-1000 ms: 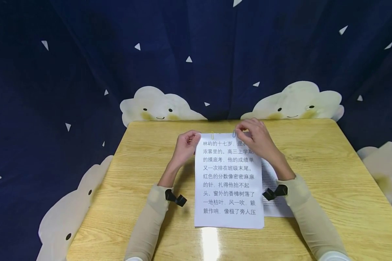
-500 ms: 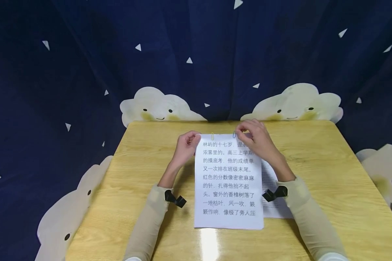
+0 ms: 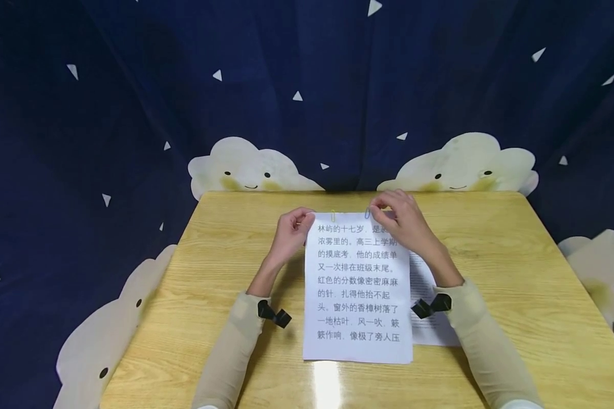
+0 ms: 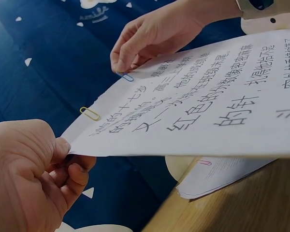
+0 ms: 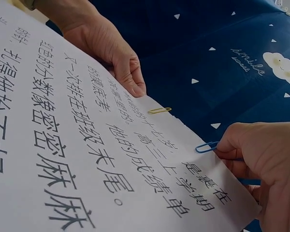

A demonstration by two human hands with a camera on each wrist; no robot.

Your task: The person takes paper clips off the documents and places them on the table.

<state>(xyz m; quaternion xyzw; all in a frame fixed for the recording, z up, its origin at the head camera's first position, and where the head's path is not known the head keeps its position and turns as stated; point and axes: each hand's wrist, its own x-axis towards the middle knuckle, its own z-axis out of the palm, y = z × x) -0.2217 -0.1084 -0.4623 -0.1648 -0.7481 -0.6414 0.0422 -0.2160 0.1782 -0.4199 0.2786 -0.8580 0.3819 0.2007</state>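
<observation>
My left hand (image 3: 293,230) pinches the top left corner of a white sheet of printed paper (image 3: 358,295), thumb on the front. The sheet is raised above the table in the left wrist view. A yellow paper clip (image 4: 90,114) sits on its top edge, near the left hand. Further right on that edge is a blue paper clip (image 5: 206,147), its end pinched between thumb and finger of my right hand (image 3: 401,218). Another bit of blue (image 5: 251,181) shows among the right hand's fingers, mostly hidden by them.
Under the raised sheet, a second printed paper (image 3: 435,318) lies on the wooden table (image 3: 210,255), partly covered. A pink paper clip (image 4: 204,162) is on that paper. A dark blue curtain (image 3: 307,68) with clouds hangs behind the table.
Both hands keep their places on the sheet and the blue paper clip. The whole head view has shifted slightly, so everything appears a little lower.
</observation>
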